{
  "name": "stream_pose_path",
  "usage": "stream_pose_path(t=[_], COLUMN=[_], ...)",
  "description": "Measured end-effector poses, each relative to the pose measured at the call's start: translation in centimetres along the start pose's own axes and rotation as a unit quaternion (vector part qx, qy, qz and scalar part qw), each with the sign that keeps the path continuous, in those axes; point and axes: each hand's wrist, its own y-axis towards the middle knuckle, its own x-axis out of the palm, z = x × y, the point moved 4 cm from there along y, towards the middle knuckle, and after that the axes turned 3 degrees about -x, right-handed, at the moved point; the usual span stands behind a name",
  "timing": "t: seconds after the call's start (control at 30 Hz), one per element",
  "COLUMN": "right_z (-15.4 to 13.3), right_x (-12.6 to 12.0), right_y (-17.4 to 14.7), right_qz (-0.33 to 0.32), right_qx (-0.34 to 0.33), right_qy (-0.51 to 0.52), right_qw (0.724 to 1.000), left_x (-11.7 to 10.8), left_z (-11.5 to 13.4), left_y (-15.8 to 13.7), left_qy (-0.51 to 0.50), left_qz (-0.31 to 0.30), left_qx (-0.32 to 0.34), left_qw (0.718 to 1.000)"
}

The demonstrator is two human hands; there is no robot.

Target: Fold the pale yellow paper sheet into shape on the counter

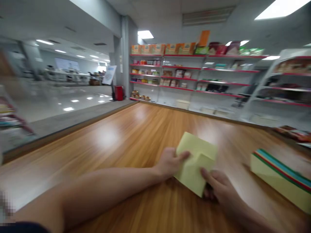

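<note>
A pale yellow sheet of paper (198,145), folded or doubled over, is held above the wooden table in both hands. My left hand (170,161) pinches its left edge, thumb lying on top. At the lower right edge, my right hand (217,186) grips the paper between its thumb on top and fingers underneath. The fingers under the sheet are partly hidden, and the picture is somewhat blurred. To the right of my right hand lies a thick stack of paper (279,176) with pale yellow sides and blue, red and green layers.
The wood-grain tabletop (126,139) stretches ahead to a darker edge. Behind it stand shelves (181,66) of boxes and jars. A few blurred packets (291,133) lie near the right edge. A red box (119,93) stands on the floor beyond the table.
</note>
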Motion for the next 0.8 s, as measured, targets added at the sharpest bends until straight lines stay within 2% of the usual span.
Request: stream_pose_path(t=[0.03,0.1,0.23,0.37,0.57,0.63,0.7,0.77,0.8], right_z=[-0.2,-1.0,-2.4,-1.7,-1.5,-1.9,-2.3,-2.5,-2.6], right_x=[-0.6,-1.4,-1.2,-1.5,-1.2,-1.3,-2.0,-2.8,-3.1], right_y=[0.6,2.2,5.2,5.1,3.1,2.8,2.6,2.5,2.4], right_qz=[-0.006,0.034,0.062,0.045,0.002,0.045,0.127,0.203,0.22], right_qx=[0.005,-0.007,-0.087,-0.089,-0.078,-0.089,-0.104,-0.118,-0.129], right_qy=[0.011,0.056,0.162,0.145,0.117,0.085,0.026,-0.054,-0.095], right_qw=[1.0,0.998,0.981,0.984,0.99,0.991,0.986,0.971,0.962], left_x=[0.1,0.1,-0.1,0.3,0.6,0.5,0.6,1.3,1.9], left_z=[0.1,0.2,0.7,0.3,0.2,1.0,2.1,3.3,3.8], left_y=[0.7,2.5,6.0,7.3,6.3,5.9,5.1,3.9,3.0], left_qy=[0.015,0.049,0.117,0.153,0.169,0.19,0.214,0.225,0.233], left_qz=[0.013,0.054,0.129,0.141,0.127,0.129,0.136,0.148,0.146], left_qx=[0.015,0.041,0.075,0.092,0.108,0.126,0.157,0.203,0.232], left_qw=[1.0,0.997,0.982,0.974,0.971,0.965,0.955,0.942,0.933])
